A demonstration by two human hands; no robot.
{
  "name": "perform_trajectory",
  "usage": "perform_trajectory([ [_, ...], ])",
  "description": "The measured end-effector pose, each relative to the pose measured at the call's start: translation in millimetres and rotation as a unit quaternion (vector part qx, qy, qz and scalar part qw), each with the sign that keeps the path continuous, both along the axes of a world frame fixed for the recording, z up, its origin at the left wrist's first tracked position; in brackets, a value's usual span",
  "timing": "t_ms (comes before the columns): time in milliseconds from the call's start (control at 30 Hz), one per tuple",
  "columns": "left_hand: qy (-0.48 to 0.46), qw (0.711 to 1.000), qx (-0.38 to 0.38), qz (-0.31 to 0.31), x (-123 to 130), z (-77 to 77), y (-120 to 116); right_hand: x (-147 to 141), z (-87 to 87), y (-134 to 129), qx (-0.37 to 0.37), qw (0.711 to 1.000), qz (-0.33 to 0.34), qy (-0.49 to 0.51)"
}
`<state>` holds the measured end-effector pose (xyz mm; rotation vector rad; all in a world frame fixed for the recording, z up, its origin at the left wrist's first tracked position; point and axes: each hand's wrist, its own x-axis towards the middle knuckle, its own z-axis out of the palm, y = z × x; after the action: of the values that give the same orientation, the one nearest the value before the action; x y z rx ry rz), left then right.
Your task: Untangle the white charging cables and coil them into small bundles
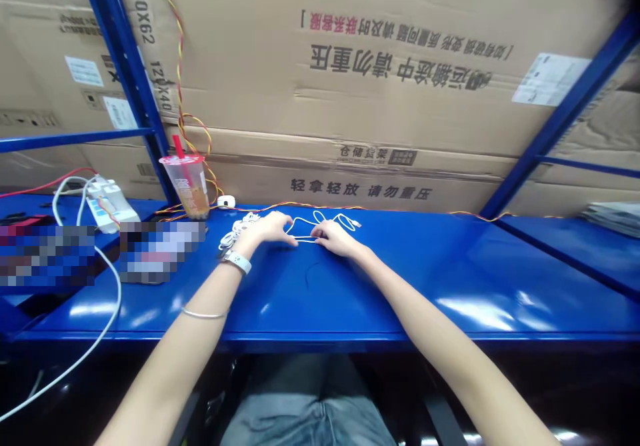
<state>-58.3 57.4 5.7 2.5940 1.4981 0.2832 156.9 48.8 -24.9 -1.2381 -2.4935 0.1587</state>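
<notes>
My left hand (265,227) rests on the blue steel shelf, its fingertips on a strand of a thin white cable (300,231). My right hand (335,238) has its fingers on the same looped cable, close to my left fingertips. Both hands seem to pinch the strands, though the fingers partly hide the contact. A bundled coil of the cable (239,230) lies just beyond my left hand. A small connector end (356,223) lies to the right, past my right hand. My left wrist carries a white band (237,262) and a thin silver bangle (205,314).
A plastic cup (184,186) with a red straw stands at the back left, near a white power strip (113,204). Two pixelated patches (160,251) cover items on the left. Red-yellow twisted wires (280,207) run along the shelf's back, before large cardboard boxes (330,99).
</notes>
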Motion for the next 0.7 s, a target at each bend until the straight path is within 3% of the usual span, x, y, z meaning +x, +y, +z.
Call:
perform_trajectory([
  [67,0.021,0.999,0.01,0.035,13,-7.9,-1,1,-2.8,2,0.003,1.0,0.0,0.005],
  [167,0.024,0.998,0.043,0.038,23,-17.4,1,3,-8.4,6,0.017,1.0,0.004,0.018],
  [433,0.018,0.997,0.068,0.038,19,-26.9,12,10,-13.5,9,-0.001,0.999,-0.053,0.001],
  [600,0.02,0.993,0.086,0.077,21,-30.0,8,4,-9.1,5,0.08,0.989,-0.114,-0.055],
  [700,0.019,0.99,0.095,0.106,24,-30.8,3,1,-6.1,3,0.09,0.986,-0.127,-0.068],
])
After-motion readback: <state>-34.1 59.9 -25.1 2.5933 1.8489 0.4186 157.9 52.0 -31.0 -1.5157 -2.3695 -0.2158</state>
